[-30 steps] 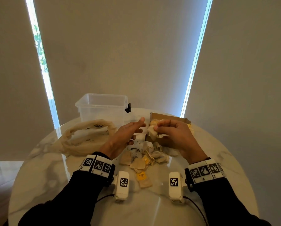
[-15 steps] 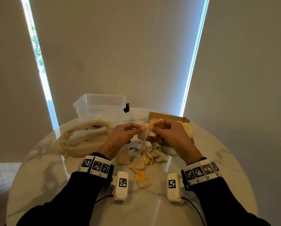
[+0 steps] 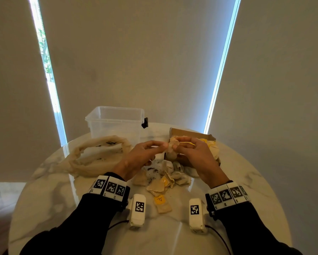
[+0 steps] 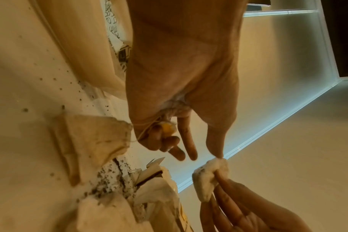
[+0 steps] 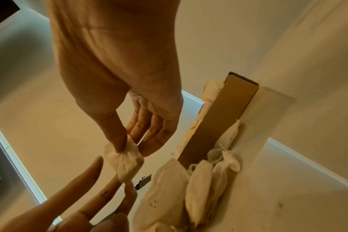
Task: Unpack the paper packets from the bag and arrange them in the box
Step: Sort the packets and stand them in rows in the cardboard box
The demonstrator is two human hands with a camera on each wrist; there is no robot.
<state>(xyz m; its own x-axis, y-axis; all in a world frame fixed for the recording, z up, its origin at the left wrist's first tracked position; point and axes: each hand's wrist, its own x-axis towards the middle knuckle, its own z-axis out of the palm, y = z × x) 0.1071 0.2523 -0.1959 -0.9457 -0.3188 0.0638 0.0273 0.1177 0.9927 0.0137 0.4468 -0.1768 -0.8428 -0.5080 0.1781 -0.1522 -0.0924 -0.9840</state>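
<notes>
Both hands pinch one paper packet (image 3: 173, 150) between them: right hand (image 3: 193, 155) at its top, left hand (image 3: 142, 156) at its corner, probably straightening it for the cardboard box (image 3: 191, 134) just beyond. More packets (image 3: 165, 178) lie heaped on the bench (image 3: 246, 181) nearer; the bag (image 3: 97, 155) slumps left.

Little can be read. The cream bag (image 4: 117, 39), beside the left hand (image 4: 181, 75) in the left wrist view, carries dark printed lettering, turned sideways and partly hidden; no whole word comes clear. Black-and-white square code markers stand on both wristbands (image 3: 110, 187) and on the two white camera units (image 3: 138, 208) just below them. The yellow tag (image 3: 160, 199) between the units bears a dark mark too small to read.
</notes>
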